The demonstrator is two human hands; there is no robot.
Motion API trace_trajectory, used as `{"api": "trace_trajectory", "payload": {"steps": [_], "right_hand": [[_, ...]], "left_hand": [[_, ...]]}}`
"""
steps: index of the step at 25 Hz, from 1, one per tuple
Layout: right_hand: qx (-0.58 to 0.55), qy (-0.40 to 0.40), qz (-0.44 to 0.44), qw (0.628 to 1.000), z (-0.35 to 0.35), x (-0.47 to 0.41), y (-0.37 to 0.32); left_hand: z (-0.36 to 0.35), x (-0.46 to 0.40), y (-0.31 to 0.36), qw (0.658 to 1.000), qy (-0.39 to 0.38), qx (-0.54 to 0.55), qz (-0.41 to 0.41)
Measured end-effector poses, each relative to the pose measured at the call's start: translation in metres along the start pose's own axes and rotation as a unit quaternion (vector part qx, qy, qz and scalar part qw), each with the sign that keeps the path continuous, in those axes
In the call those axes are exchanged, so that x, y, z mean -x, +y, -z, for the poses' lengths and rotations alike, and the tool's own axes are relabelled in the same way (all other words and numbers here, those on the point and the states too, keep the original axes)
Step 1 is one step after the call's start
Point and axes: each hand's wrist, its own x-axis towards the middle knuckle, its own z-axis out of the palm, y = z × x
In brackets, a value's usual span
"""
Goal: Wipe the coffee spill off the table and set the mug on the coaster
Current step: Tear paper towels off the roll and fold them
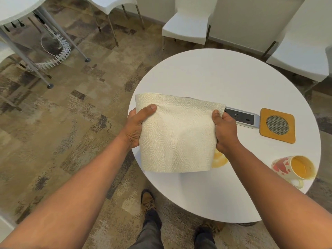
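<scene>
A white paper towel (177, 133) is stretched between my two hands above the left part of the round white table (224, 72). My left hand (136, 126) grips its left edge and my right hand (225, 130) grips its right edge. A yellowish coffee spill (219, 159) shows on the table just under my right wrist, partly hidden by the towel. A mug with red hearts (291, 168) lies tipped on its side at the table's right front edge, its opening facing me. An orange square coaster (277, 125) with a grey mesh centre lies at the right.
A grey power outlet strip (242, 118) is set into the table between the towel and the coaster. White chairs (188, 24) stand behind the table and at the far right. Another table's legs (48, 51) stand on the carpet at the left. My feet are below the table's edge.
</scene>
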Motion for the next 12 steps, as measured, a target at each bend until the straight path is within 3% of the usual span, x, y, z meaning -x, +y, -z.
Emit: {"api": "trace_trajectory", "payload": {"steps": [3,7,12], "right_hand": [[0.008,-0.012,-0.004,1.0,0.002,0.0,-0.002],[-0.023,-0.052,-0.03,0.998,0.005,-0.002,-0.004],[-0.016,-0.067,-0.052,0.996,0.004,-0.002,-0.007]], "left_hand": [[0.005,0.003,0.001,0.999,-0.037,-0.019,0.035],[0.01,0.004,0.008,0.99,-0.102,0.033,0.093],[0.009,0.001,0.011,0.986,-0.112,0.061,0.112]]}}
